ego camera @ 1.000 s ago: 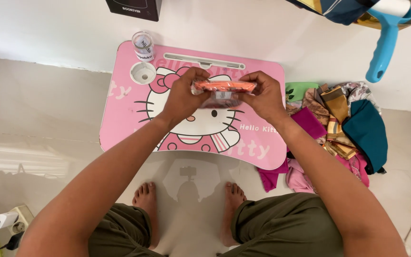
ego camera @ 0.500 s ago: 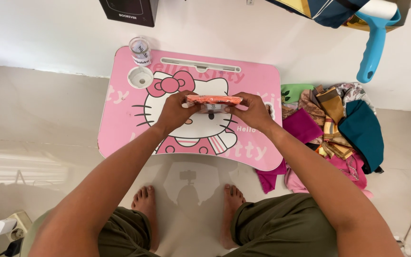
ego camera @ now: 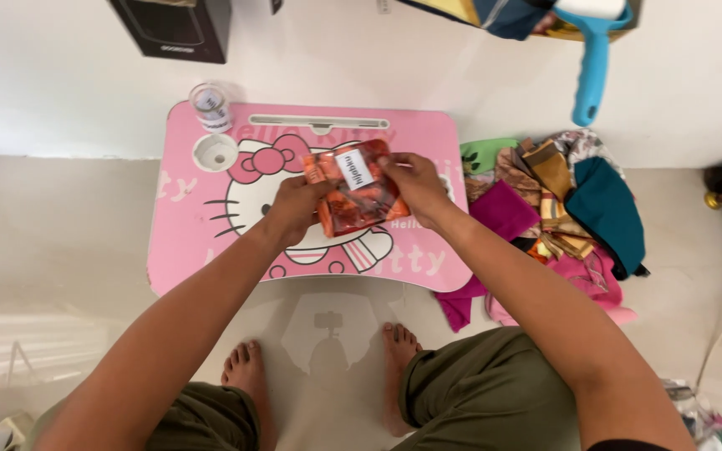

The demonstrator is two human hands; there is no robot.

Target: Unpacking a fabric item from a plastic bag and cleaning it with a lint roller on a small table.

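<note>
Both hands hold a clear plastic packet of folded orange patterned cloth (ego camera: 353, 190) with a white label, its flat face turned up toward me. My left hand (ego camera: 292, 207) grips its lower left edge. My right hand (ego camera: 415, 185) grips its upper right edge. The packet hovers over the middle of a pink lap table (ego camera: 185, 242) printed with a cartoon cat.
A small clear jar (ego camera: 211, 107) stands at the table's far left corner beside a round cup recess (ego camera: 216, 153). A heap of coloured cloths (ego camera: 570, 200) lies on the floor to the right. A blue lint roller handle (ego camera: 591, 71) and a black box (ego camera: 173, 29) sit farther back.
The packet was held edge-on between both hands; now it is tilted flat with its labelled face up and lower over the table. The view has shifted to the right.
</note>
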